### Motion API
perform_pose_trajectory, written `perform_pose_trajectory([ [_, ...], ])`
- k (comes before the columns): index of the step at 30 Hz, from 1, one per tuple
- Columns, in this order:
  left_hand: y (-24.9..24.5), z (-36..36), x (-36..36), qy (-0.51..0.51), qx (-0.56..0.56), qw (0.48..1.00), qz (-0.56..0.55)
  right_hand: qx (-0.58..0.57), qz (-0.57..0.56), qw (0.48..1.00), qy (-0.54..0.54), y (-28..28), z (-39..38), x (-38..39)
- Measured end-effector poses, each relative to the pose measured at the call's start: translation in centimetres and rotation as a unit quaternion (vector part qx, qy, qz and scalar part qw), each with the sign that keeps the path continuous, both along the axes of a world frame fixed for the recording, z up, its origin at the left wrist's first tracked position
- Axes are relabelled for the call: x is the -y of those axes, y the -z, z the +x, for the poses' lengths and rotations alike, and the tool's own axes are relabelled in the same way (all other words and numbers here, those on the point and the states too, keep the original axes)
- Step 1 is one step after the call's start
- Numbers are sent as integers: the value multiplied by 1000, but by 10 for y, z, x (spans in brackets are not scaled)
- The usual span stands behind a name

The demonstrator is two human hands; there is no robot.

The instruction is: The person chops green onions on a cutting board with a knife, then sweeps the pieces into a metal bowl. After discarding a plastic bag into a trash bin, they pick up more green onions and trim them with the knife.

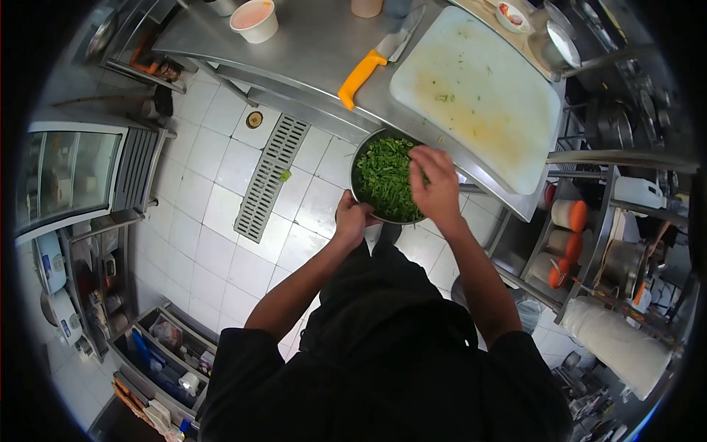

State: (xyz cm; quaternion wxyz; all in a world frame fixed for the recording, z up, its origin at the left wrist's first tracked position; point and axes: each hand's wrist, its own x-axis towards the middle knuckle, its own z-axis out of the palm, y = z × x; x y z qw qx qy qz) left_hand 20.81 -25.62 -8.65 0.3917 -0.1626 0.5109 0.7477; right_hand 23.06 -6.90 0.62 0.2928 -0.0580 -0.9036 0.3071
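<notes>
A round metal bowl (356,193) full of chopped green herbs (384,173) is held off the table's front edge, above the floor. My left hand (355,218) grips its lower left rim. Over the right side of the herbs is my right hand (434,180), its fingers bent down and close together at the greens; whether they pinch any is too small to tell. A white cutting board (479,99) with green scraps and yellowish stains lies beyond on the steel table. Left of the board rests a knife (372,66) with a yellow handle.
The steel table (309,62) runs across the top, bearing a white tub (255,20). A floor drain grate (272,177) lies at left. Shelves with orange-rimmed containers (567,215) stand at right, a glass-door fridge (70,177) at far left, open bins (166,353) at lower left.
</notes>
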Motion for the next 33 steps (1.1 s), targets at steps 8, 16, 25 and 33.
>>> perform_pose_trajectory([
  [8, -10, 17, 35, -2, 56, 998, 13, -62, -31, 979, 191, -34, -15, -82],
  [16, -7, 30, 32, -7, 50, 999, -7, 125, 18, 992, 20, -2, 74, 22],
  [25, -33, 32, 44, 31, 24, 999, -37, 274, -24, 961, -3, 12, 47, 23],
  [33, -27, 31, 36, 2, 21, 999, -38, 99, 14, 994, 38, -31, -25, -48],
])
